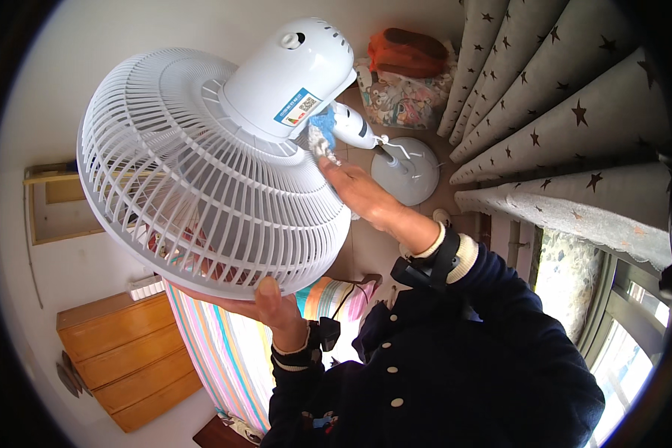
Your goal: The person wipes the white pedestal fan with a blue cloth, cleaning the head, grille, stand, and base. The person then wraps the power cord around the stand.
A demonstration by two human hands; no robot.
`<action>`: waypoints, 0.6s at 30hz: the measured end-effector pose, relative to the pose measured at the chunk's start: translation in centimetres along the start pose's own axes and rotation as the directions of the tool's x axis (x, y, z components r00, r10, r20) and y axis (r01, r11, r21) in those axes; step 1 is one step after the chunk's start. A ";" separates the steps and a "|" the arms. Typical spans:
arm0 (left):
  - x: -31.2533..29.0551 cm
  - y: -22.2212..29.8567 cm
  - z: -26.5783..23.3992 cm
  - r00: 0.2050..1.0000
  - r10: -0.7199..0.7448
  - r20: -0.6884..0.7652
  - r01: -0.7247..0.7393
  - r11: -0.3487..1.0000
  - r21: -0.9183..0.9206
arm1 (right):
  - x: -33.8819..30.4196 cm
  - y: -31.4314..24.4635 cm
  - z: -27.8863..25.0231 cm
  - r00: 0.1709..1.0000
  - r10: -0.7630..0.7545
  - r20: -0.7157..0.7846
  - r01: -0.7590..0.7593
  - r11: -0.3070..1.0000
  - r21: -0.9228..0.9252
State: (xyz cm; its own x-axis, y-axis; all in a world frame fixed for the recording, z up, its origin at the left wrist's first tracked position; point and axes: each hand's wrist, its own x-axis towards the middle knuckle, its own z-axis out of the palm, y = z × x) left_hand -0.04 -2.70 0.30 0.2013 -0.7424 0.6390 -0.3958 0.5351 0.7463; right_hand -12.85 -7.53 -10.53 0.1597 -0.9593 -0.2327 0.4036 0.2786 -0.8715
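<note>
A white pedestal fan fills the upper left, its round wire-like grille (216, 194) facing away and its motor housing (287, 75) on top. My left hand (276, 308) grips the lower rim of the grille, thumb on the outside, fingers showing behind the bars. A blue and white cloth (322, 136) is pinched in my right hand (362, 193). It presses the cloth against the underside of the motor housing, by the fan's neck (353, 125). My right fingertips are partly hidden by the cloth. The round white base (405, 172) stands on the floor.
Star-patterned curtains (552, 112) hang at the right beside a window (627, 343). An orange bag (407, 54) lies on a patterned bundle (407, 97) at the back. A striped bed cover (228, 351) and a wooden drawer chest (131, 358) are at the lower left.
</note>
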 end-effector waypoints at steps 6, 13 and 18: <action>0.2 -0.3 -0.7 1.000 -0.009 0.007 0.009 1.000 -0.012 | -0.2 2.6 0.8 0.959 0.277 0.053 -0.251 0.750 0.612; 0.4 0.2 -0.4 0.997 0.054 0.052 -0.048 0.994 -0.099 | -1.5 0.5 0.5 0.931 0.359 0.073 -0.309 0.661 0.684; 0.1 1.0 -0.2 0.995 -0.031 0.090 0.047 0.982 -0.183 | -3.1 -1.5 0.6 0.989 0.121 -0.082 -0.087 0.938 0.334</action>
State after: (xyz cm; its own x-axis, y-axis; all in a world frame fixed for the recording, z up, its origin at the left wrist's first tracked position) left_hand -0.26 -2.16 1.14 0.1318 -0.7920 0.5961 -0.2149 0.5643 0.7971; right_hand -13.38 -4.92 -8.24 0.1329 -0.9192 -0.3707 0.6662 0.3597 -0.6533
